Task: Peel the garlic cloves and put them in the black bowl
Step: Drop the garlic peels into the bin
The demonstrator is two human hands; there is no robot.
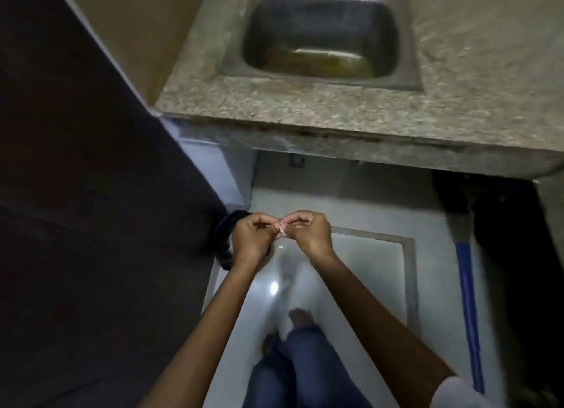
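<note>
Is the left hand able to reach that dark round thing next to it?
Probably yes: the dark round thing shows right beside the left hand, nothing between. But that hand and the right hand pinch a clove, and the thing may sit lower down.

L hand point(250, 239) & R hand point(308, 233) meet over the white floor point(366, 270), both pinching a small pale garlic bit point(282, 230). Dark round thing point(224, 233) just left of L hand, too dim to tell. Far: steel sink point(305, 16) in gray counter point(274, 108). Near: blue jeans point(299, 362).
</note>
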